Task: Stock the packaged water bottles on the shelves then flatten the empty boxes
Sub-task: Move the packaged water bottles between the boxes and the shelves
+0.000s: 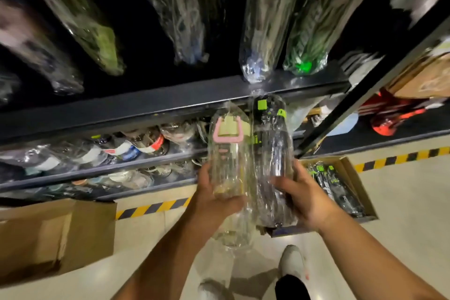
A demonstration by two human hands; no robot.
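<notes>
Shelves point(170, 102) behind, two hands point(215, 193) point(302, 193) grip two wrapped bottles point(229, 153) point(272, 139), one each.

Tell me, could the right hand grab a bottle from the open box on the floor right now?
Probably not: the right hand is busy gripping a dark wrapped bottle, though the open box lies uncovered close by.

Two hands point(214, 196); two bottles point(229, 153) held; two cardboard boxes point(56, 234).
</notes>
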